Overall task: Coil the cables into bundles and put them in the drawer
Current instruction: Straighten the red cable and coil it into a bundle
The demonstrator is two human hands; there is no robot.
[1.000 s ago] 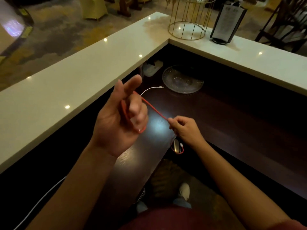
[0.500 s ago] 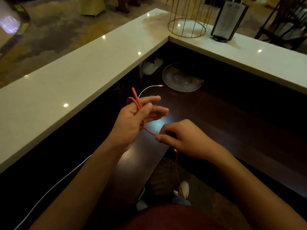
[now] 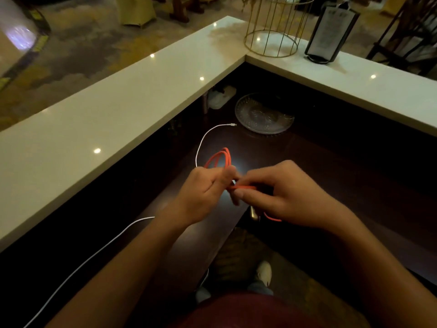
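Here, seen from the head camera, the left hand [image 3: 203,192] is clenched around the orange cable [image 3: 218,159], its loops rising above the fingers. The right hand [image 3: 283,195] pinches the same cable's free length just beside it, above the dark table [image 3: 331,166]. A white cable [image 3: 201,145] trails toward the glass plate [image 3: 264,114] near the table's far corner.
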